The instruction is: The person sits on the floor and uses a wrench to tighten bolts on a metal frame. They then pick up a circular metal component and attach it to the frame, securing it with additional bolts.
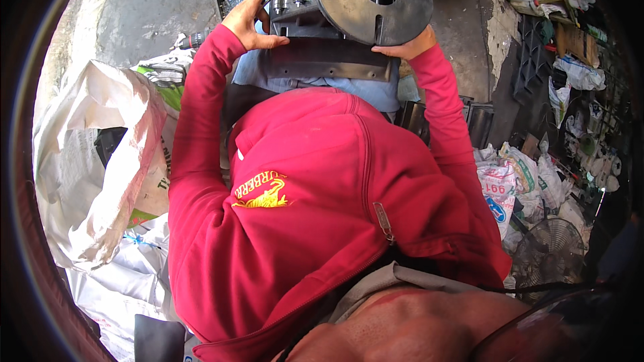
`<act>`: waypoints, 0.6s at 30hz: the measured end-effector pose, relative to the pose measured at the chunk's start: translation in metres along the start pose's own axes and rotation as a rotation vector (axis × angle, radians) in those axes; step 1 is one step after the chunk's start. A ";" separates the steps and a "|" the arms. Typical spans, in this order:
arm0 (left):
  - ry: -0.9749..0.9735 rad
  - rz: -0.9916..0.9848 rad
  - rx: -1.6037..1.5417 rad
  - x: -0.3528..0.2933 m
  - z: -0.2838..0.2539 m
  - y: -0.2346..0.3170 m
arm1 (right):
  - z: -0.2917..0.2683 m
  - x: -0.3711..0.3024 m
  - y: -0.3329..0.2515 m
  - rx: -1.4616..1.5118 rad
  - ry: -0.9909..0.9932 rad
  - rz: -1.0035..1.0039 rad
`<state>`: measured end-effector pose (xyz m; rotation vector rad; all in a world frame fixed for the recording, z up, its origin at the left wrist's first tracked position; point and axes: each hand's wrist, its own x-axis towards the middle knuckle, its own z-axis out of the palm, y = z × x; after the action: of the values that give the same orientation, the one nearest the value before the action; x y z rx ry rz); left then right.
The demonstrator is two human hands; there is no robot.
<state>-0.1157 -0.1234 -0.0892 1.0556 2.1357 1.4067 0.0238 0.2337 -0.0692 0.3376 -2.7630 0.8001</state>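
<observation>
Steel machine part: a thick round disc with a centre hole and slot, bolted to a dark block and base plate, resting on the person's lap. It looks heavy, rigid and hard-edged; the plate's ends offer the surest hold. Left hand pinches a small metal piece by the bolts; right hand presses, fingers curled, under the disc. White sacks lie leftward.

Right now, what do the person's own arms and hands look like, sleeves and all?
Both arms wear long red sleeves of a zip-front jacket, creased along the forearms and ending at the wrists. The left hand and right hand are bare: no gloves, and no rings or watch that I can make out. The jacket has a yellow emblem on the chest.
</observation>
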 end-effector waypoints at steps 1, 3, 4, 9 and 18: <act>0.006 0.021 0.009 0.000 0.001 -0.002 | 0.000 0.001 0.001 0.013 -0.008 -0.007; 0.015 0.029 0.005 -0.001 0.000 -0.007 | 0.002 0.002 0.005 0.017 -0.014 -0.027; 0.016 0.020 -0.014 0.000 0.000 -0.005 | 0.003 0.002 0.007 0.000 -0.012 -0.037; 0.394 -0.141 -0.408 -0.046 0.007 0.002 | 0.006 -0.002 0.015 0.083 -0.013 -0.037; -0.079 0.356 0.183 -0.056 0.078 0.063 | -0.001 -0.023 0.040 0.183 -0.092 0.103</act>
<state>-0.0045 -0.1038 -0.0713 1.5989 2.1251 1.3036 0.0338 0.2709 -0.0950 0.2740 -2.8167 1.0939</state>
